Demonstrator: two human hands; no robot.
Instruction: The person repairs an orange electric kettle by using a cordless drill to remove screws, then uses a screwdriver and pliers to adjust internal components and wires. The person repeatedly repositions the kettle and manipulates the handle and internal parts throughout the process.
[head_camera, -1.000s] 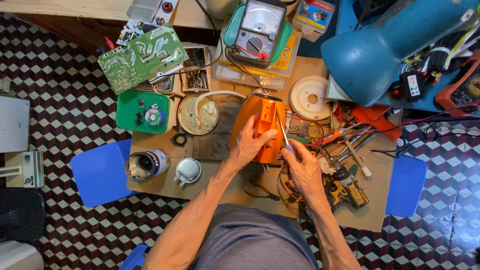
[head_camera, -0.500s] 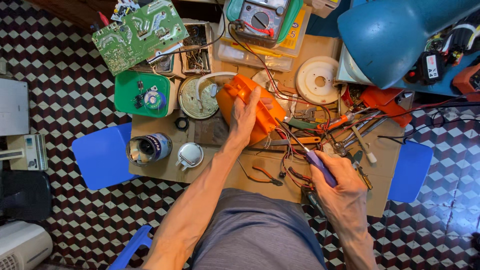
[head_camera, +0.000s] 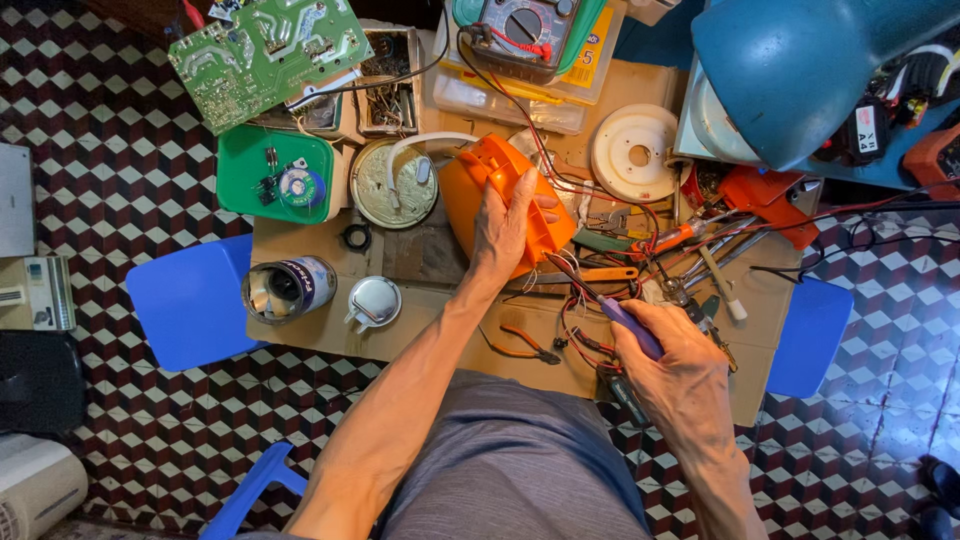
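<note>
left hand (head_camera: 505, 225) clasping orange housing (head_camera: 495, 200) | right hand (head_camera: 675, 365) gripping purple-handled tool (head_camera: 628, 325), just right

Blue lamp shade (head_camera: 810, 70) cut off at top edge.

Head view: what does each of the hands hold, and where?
Left hand grips the orange casing over its top side. Right hand holds a purple-handled tool by its handle.

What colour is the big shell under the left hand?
Bright orange shell, under the left hand; head view.
</note>
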